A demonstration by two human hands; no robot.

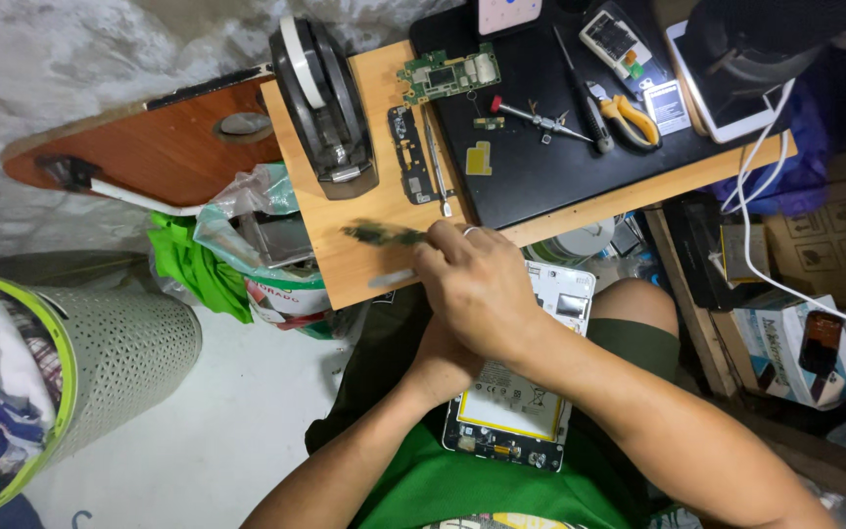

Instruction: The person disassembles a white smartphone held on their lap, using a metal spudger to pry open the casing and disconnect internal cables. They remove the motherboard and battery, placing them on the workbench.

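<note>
Already I'm holding a narrow green circuit board (382,233) pinched in my right hand (477,284) fingers; the opened tablet (526,392) is lying stripped on my lap, my left hand (440,367) mostly hidden, its grip unclear.

On the far side of my wooden bench (345,264) lies a black work mat (540,157). On it rest a green circuit board (447,71), a dark-handled screwdriver (581,88), yellow-handled pliers (631,120) and a small yellow sticky square (479,158). Left of the mat, on the bare wood, stands a black round tape dispenser (323,103). Further left, a reddish-brown oval board (149,147) juts out over the pale floor. At the near left sits a grey perforated laundry basket with a lime-green rim (100,362), stuffed with clothes. A white cable (756,235) trails down at right, over cardboard boxes (805,343).
</note>
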